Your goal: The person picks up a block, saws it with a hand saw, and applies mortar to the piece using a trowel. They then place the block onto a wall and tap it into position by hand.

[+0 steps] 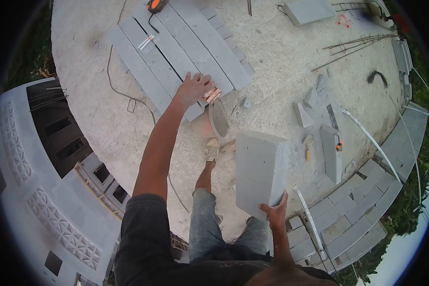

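Note:
My right hand [275, 210] grips the lower end of a grey concrete block [256, 171], thumb on its broad face. The block stands out in front of my right leg. My left hand [193, 88] rests with fingers spread on the near part of a stack of long grey blocks [186, 43]. Beside its thumb is a small orange-and-white striped item [212, 95], whose kind I cannot make out. Just below the stack, a bucket [202, 126] with a grey round opening sits near my shoe [211, 148].
A tape measure [156, 5] and white strips [147, 42] lie on the stack. Broken block pieces [302, 115] and another block [331, 153] with an orange-black tool are on the right. A cable [110, 76] crosses the floor at left. A low block wall [352, 209] curves along the right edge.

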Motion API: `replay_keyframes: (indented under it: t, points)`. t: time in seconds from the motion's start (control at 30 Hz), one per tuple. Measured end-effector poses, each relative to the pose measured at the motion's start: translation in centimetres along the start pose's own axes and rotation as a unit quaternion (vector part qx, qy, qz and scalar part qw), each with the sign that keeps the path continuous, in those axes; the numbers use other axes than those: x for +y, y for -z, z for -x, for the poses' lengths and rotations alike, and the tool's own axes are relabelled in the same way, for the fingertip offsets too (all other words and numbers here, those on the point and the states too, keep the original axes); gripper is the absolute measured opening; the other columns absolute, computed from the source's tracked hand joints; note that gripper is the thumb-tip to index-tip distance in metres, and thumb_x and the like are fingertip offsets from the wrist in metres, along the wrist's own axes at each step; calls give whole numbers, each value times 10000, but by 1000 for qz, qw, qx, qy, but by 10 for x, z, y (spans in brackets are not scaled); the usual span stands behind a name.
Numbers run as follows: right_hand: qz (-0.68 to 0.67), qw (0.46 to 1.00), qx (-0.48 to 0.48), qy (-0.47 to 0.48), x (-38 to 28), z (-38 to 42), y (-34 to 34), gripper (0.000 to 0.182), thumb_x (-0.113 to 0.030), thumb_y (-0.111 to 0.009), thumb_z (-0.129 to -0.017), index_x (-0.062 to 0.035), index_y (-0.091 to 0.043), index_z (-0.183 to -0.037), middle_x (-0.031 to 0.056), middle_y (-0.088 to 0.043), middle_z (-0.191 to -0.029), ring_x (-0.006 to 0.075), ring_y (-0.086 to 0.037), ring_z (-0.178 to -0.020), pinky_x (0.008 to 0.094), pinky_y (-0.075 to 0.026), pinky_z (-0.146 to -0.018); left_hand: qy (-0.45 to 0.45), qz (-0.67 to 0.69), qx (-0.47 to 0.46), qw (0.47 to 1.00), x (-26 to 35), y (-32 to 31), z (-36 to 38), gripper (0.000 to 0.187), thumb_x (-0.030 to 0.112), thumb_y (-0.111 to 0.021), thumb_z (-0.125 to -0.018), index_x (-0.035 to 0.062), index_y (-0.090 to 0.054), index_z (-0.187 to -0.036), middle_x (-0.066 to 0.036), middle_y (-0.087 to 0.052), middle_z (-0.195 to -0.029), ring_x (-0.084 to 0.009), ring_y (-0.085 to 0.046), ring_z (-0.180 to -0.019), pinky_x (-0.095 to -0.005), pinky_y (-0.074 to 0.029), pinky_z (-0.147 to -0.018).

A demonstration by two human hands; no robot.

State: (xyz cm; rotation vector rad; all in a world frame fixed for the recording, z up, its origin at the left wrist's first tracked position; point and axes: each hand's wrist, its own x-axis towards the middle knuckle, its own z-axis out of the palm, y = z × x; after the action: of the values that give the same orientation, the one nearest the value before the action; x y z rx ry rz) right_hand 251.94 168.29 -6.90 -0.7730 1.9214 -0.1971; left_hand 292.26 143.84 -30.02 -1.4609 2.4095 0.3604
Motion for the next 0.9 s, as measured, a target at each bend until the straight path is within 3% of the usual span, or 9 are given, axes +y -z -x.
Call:
replay_keyframes:
  t: [0.1, 0.2, 0.27, 0.43, 0.53, 0.6, 0.7, 0.77, 0.9]
  points:
    - [36, 999, -10, -28, 42, 13, 0, 1063, -148, -830, -516, 43, -328, -1433, 209, -434, -1335, 354, -415, -1288, 454, -341, -1107, 45, 164, 38, 985, -6, 33, -2, 739, 254, -758, -809, 227, -443, -1477, -61, -514, -1365, -270, -558, -1192, -469, -447, -1030]
    - [99, 994, -15, -35, 66, 28, 2, 1075, -59, -824, -501, 26, -315, -1444, 211, -445, -1328, 345, -437, -1273, 445, -379, -1086, 164, 460, 111, 866, -54, 57, -11, 722, 291, -746, -835, 155, -444, -1476, -126, -546, -1298, -251, -612, -1085, -383, -497, -946]
    - [127, 991, -13, -27, 74, 36, 2, 1052, -120, -828, -505, 28, -342, -1425, 222, -458, -1311, 377, -444, -1254, 470, -375, -1076, 224, 547, 138, 795, -102, 75, -17, 811, 463, -775, -796, 50, -480, -1429, -189, -611, -1213, -319, -659, -993, -386, -528, -875]
    - [187, 982, -13, -6, 60, 31, 6, 1042, -143, -828, -508, 15, -354, -1423, 239, -472, -1295, 406, -460, -1241, 489, -387, -1060, 282, 232, 274, 890, -163, 101, 4, 940, 515, -763, -818, 41, -336, -1509, -222, -450, -1418, -381, -494, -1271, -437, -410, -1066]
    - [160, 986, -40, 3, 41, 21, 13, 1054, -132, -825, -512, 10, -341, -1437, 238, -471, -1303, 400, -466, -1251, 476, -394, -1061, 301, 375, 331, 812, -122, 97, 39, 965, 512, -748, -840, 44, -268, -1534, -252, -339, -1494, -414, -362, -1378, -467, -337, -1126]
    - [118, 990, -73, 30, 15, -3, 12, 1063, -122, -821, -516, 10, -329, -1448, 225, -476, -1302, 382, -473, -1256, 459, -395, -1066, 329, 407, 345, 779, -83, 50, 79, 886, 463, -716, -887, 46, -273, -1532, -262, -323, -1508, -414, -331, -1410, -484, -322, -1142]
    - [42, 987, -153, 27, -46, -43, 2, 1108, -79, -827, -483, 0, -324, -1468, 185, -490, -1316, 326, -475, -1265, 412, -391, -1083, 418, 487, 250, 725, 19, -15, 177, 876, 488, -657, -923, 28, -247, -1547, -274, -303, -1526, -420, -266, -1445, -484, -265, -1173]
    - [34, 978, -199, 54, -92, -72, -12, 1139, -101, -828, -487, -11, -301, -1493, 176, -482, -1331, 318, -458, -1288, 402, -371, -1105, 518, 525, 164, 655, 94, -69, 255, 886, 509, -638, -931, 19, -237, -1550, -280, -288, -1542, -432, -254, -1453, -483, -253, -1179]
    - [72, 935, -336, 88, -181, -142, -60, 1166, -146, -830, -506, -20, -270, -1520, 186, -464, -1369, 339, -424, -1316, 410, -327, -1141, 623, 552, 9, 555, 232, -103, 408, 924, 494, -660, -922, -40, -220, -1534, -313, -298, -1529, -428, -272, -1447, -475, -255, -1181]
